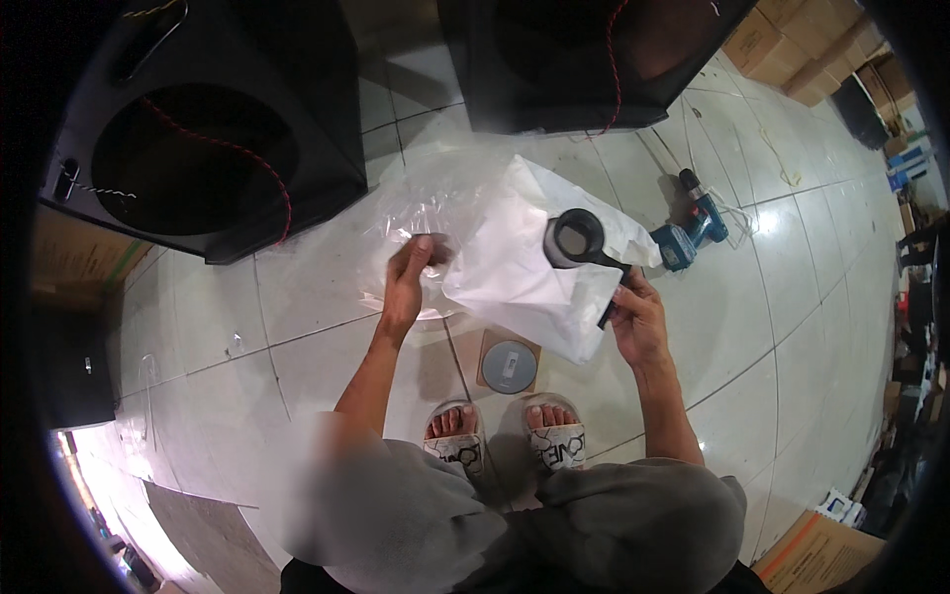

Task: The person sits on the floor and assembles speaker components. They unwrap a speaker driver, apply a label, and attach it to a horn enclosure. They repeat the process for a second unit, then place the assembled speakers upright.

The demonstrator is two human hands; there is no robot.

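Black ring bracket clasped from the right

The bracket's ring is seen over the white wrapping, above the tiled floor. Its arm is extended to the right and turned down toward the near side, where it is clasped by the right grip; whether the wrapping's edge is pinched along with it cannot be told. From that grip the ring is found toward the far left, near the fingers. From the left grip it is separated by the breadth of the wrapping, so the right is nearer. The left fingers are curled at the clear plastic; whether it is pinched or only touched cannot be told. Between the hands, on the near side, a grey disc is seen.
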